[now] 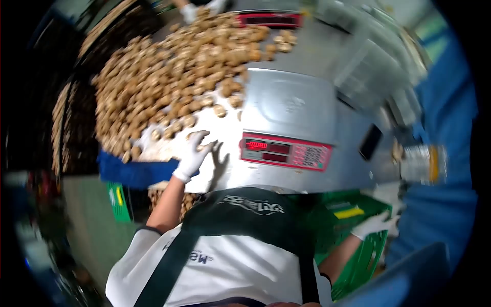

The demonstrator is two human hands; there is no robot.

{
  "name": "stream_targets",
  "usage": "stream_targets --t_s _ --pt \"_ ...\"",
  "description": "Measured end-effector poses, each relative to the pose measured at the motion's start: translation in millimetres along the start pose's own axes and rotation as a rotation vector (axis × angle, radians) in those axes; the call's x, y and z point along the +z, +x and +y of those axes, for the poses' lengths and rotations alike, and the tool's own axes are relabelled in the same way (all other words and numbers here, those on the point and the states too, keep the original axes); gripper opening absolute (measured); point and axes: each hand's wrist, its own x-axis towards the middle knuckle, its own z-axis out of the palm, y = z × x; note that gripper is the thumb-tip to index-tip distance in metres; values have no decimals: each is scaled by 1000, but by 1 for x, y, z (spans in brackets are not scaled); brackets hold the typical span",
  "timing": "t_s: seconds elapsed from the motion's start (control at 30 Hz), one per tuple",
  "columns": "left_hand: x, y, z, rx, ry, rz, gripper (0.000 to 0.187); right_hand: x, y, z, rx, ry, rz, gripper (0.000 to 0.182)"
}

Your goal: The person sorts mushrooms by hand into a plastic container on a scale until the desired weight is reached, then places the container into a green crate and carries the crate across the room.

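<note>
My left hand [193, 156], in a white glove, is over the pale sheet at the near edge of a big heap of brown mushrooms [169, 77]. Its fingers are apart and nothing is in them. To its right stands a weighing scale [289, 107] with a bare silver plate and a red panel with lit digits. My right hand [376, 225], gloved too, is low on the right by the rim of a green crate [353, 202]. Its fingers are stretched out, somewhat blurred, with no object visible in them.
Across the table are another person's gloved hands [189, 12] and a second red scale [269, 19]. Clear plastic containers [376, 64] are stacked at the right, with a black phone [370, 141] nearer. Filled crates [64, 123] line the left. Blue cloth [135, 171] covers the near-left edge.
</note>
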Motion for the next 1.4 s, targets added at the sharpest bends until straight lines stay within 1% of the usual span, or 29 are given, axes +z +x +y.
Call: stream_targets --t_s 0.03,0.07,0.1,0.13,0.17,0.2,0.23,0.27,0.3,0.33,0.37,0.4,0.47,0.5,0.57,0.73,0.77,0.87,0.93,1.0,1.07,1.13,1.2,1.23,1.3,1.33,1.4 --pt "-4 -10 1 50 70 38 35 10 36 -65 46 288 -57 42" --pt "-4 -17 6 105 140 66 34 30 64 -98 -220 400 -69 38" --pt "-3 -27 15 27 93 71 34 37 90 -162 -336 509 -130 36" --pt "-1 -36 23 -49 37 75 33 69 125 -169 -439 481 -200 35" --pt "4 -43 13 20 77 91 33 83 141 -216 -595 509 -255 35" --pt "9 -50 3 84 120 103 33 113 164 -240 -726 544 -264 36" --pt "8 -58 7 56 125 100 32 135 180 -266 -808 500 -269 39" --pt "8 -64 12 -9 98 101 32 170 203 -276 -970 432 -242 40" --pt "5 -71 17 -76 50 108 32 234 239 -255 -1031 310 -392 42" --pt "2 -76 19 -139 -5 113 34 281 263 -234 -1094 176 -534 43" --pt "1 -81 18 -210 -81 146 33 292 252 -237 -877 193 -703 43" --pt "-2 -87 14 -206 -46 190 32 301 247 -240 -656 196 -866 43" --pt "-11 -96 1 -197 27 270 32 306 257 -244 -548 325 -1056 45" --pt "-14 -100 -6 -205 33 304 31 304 257 -245 -552 351 -1066 44" --pt "-28 -105 -8 -251 37 365 31 293 238 -248 -643 336 -996 43" --pt "-46 -95 -37 -241 72 495 31 231 156 -252 -864 280 -839 39" --pt "-52 -91 -40 -243 95 524 31 219 137 -251 -900 275 -835 38" --pt "-68 -79 -67 -274 214 650 40 187 86 -242 -989 248 -860 36" --pt "-85 -74 -92 -319 230 749 47 169 52 -234 -1048 229 -890 35" --pt "-112 -69 -113 -341 276 874 47 150 20 -227 -1093 216 -925 34" --pt "-142 -66 -143 -338 381 994 53 130 -11 -221 -1139 192 -956 33" --pt "-176 -63 -174 -415 427 1052 59 104 -45 -216 -1194 179 -966 32" --pt "-203 -62 -206 -568 505 1008 67 72 -74 -227 -1245 230 -913 35" --pt "-217 -61 -211 -655 511 906 75 53 -84 -241 -1143 272 -905 37" --pt "-236 -57 -204 -772 544 658 80 19 -100 -277 -934 340 -866 40" --pt "-243 -53 -200 -807 589 549 80 14 -109 -285 -925 395 -886 50" --pt "-244 -46 -193 -618 489 483 83 4 -147 -307 -787 693 -1114 53"
